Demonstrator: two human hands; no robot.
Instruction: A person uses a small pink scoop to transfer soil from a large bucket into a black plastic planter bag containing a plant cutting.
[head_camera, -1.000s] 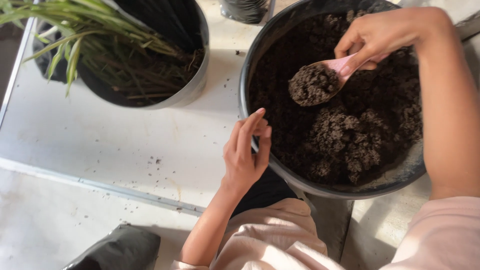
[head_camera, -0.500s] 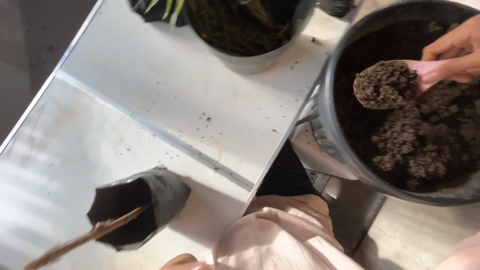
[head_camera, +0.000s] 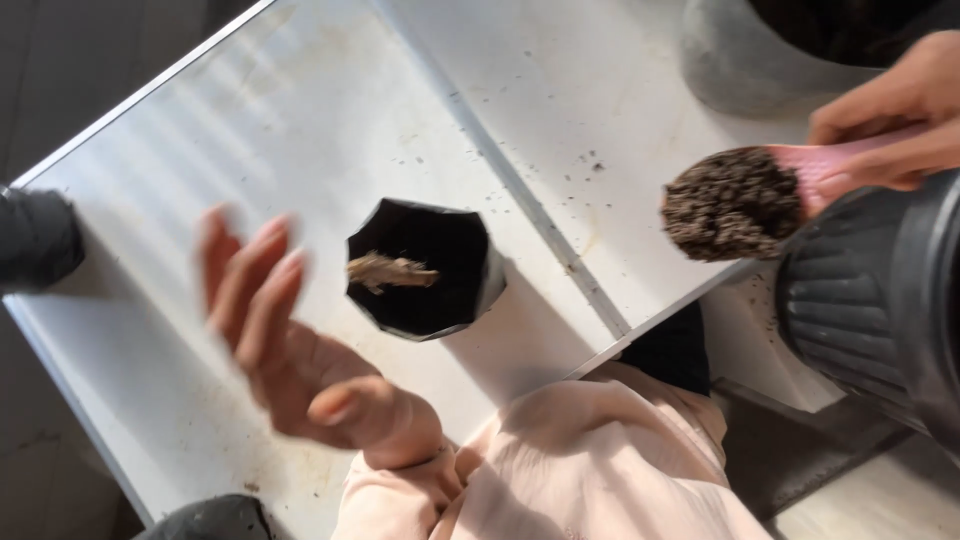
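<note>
Pink scoop (head_camera: 840, 165), heaped with loose soil (head_camera: 730, 203), sits pinched at its handle in the right hand (head_camera: 900, 115) past the counter's (head_camera: 300, 150) right edge — crumbly, spill-prone, best kept level. Left hand (head_camera: 290, 340) hovers, fingers apart, beside the soft black pot (head_camera: 425, 268) mid-counter.

1. Two hands: right hand (head_camera: 895, 115) gripping one pink scoop (head_camera: 835, 165), left hand (head_camera: 300, 350) open, holding nothing.
2. One heap of soil (head_camera: 730, 205) in the scoop.
3. One small black pot (head_camera: 425, 265) between the hands.
4. One big black tub (head_camera: 880, 300) just below the grip.
5. One grey pot (head_camera: 740, 60) above-left of the grip.
</note>
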